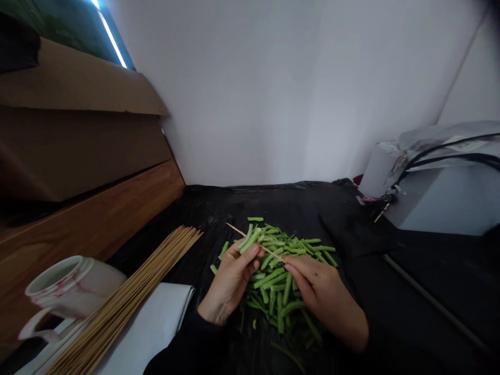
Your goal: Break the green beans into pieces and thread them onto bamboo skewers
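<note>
A heap of cut green bean pieces (287,250) lies on black plastic sheeting (390,271). My left hand (230,284) pinches a few bean pieces (250,240) at the heap's near left. My right hand (322,297) pinches a thin bamboo skewer (238,230) whose tip points up and left, running through the beans that the left hand holds. Both hands rest over the heap, fingers closed.
A bundle of bamboo skewers (128,302) lies at the left over a white sheet (156,323). A white jug with red marks (62,291) stands at the far left by wooden boards. A grey box with black cables (437,192) sits at the right.
</note>
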Demonstrator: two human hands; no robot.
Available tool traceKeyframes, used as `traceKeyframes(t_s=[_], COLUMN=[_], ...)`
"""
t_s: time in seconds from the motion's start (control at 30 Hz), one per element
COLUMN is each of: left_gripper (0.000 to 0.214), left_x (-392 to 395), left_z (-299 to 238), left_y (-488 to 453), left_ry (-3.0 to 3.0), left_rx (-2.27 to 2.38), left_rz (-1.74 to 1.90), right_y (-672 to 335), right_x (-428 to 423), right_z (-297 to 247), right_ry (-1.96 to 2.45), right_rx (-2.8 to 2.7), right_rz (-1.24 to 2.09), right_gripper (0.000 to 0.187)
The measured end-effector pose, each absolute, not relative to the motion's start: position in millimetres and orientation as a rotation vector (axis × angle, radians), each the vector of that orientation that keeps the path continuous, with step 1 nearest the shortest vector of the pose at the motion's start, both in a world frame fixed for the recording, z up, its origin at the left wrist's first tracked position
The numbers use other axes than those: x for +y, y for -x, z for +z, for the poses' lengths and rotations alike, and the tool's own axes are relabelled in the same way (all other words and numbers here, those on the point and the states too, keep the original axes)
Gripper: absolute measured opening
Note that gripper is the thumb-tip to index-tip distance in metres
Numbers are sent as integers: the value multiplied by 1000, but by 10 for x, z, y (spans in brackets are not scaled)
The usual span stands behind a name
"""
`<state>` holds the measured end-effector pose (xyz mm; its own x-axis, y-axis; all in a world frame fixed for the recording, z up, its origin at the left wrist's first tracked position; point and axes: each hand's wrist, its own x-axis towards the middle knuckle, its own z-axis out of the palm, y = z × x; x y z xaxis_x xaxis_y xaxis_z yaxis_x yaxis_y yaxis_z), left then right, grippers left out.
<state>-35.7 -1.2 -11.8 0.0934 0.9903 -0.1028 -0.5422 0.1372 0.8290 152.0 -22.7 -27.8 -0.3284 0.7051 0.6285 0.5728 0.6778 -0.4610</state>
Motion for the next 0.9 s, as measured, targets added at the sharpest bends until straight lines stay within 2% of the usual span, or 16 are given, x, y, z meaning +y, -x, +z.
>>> traceKeyframes(t_s=[0.4,0.57,0.73,0.9], left_gripper=[16,32,20,18], left_x=[-48,-46,-21,-32], left_z=[-113,-79,-63,-86], left_y=[354,390,413,360], left_ry=[-761,-800,-715,-677], left_rx=[782,748,757,784], left_rz=[1213,1268,1283,1210], right_y=[-1487,-1511,-1521,-1495], right_x=[-270,-257,-252,-249], right_z=[-258,-224,-241,-266], right_ry=[926,912,930,949], right_rx=[-2025,-1991,-1992,-1995], right_rz=[142,152,184,170], right_gripper=[26,28,27,27])
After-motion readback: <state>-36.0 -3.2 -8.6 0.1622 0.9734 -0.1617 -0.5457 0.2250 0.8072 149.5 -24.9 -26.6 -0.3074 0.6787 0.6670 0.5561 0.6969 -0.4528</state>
